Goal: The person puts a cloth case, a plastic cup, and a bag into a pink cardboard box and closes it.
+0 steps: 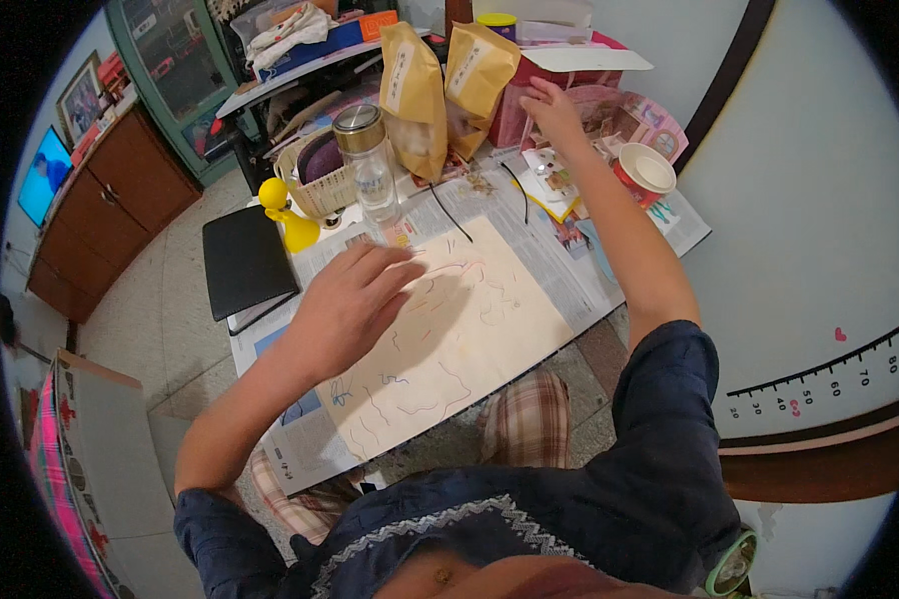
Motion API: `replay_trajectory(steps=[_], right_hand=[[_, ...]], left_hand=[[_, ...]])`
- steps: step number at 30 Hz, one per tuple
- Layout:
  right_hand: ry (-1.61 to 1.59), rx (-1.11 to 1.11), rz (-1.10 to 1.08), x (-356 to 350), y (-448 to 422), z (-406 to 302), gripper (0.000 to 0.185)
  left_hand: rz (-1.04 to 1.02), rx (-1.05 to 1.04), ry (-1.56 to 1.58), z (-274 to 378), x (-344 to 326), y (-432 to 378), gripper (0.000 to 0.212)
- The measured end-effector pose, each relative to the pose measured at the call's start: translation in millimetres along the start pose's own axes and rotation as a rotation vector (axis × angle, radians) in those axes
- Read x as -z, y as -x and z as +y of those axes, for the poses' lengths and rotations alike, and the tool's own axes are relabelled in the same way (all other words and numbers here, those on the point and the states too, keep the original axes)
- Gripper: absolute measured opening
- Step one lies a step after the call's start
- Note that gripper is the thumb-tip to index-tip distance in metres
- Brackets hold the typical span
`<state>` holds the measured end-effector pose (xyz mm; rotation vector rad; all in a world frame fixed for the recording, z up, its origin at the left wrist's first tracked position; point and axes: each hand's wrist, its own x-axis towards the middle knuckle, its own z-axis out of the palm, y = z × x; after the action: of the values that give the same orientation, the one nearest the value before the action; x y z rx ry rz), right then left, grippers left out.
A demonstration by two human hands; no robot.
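My left hand [359, 299] hovers over or rests on the upper left part of a large cream sheet of paper [479, 337] marked with thin scribbled lines; its fingers are loosely bent and no held object shows. My right hand [554, 112] reaches to the back right, fingers apart and apparently bare, near a pink box [508, 120] and a tan paper bag [483, 71]. Under the sheet lies newspaper [577, 281]. A pair of thin black curved strips [449, 213] lies behind the sheet. Whether my left hand touches the paper is unclear.
Along the back stand a glass bottle with a metal lid [367, 165], a woven basket [322, 191] and another tan bag [412, 105]. A yellow figure-shaped object [296, 224] and a black folder [247, 262] are at the left. Stacked paper cups [644, 172] stand at the right.
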<state>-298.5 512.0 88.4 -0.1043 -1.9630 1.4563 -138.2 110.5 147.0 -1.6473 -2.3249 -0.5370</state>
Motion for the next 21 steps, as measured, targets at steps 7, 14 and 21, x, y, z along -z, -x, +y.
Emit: replay_trajectory(steps=[7,14,21], right_hand=[[-0.406,-0.227,-0.075,-59,-11,-38,0.045],[0.632,0.17,0.011,-62,-37,-28,0.039],[1.306,0.659,-0.053,-53,-57,-33,0.033]], left_hand=[[-0.124,-0.239,-0.062,30,-28,-19,0.039],[-0.156,-0.005,-0.024,53,-7,87,0.036],[0.094,0.362,-0.019,50,-29,179,0.037]])
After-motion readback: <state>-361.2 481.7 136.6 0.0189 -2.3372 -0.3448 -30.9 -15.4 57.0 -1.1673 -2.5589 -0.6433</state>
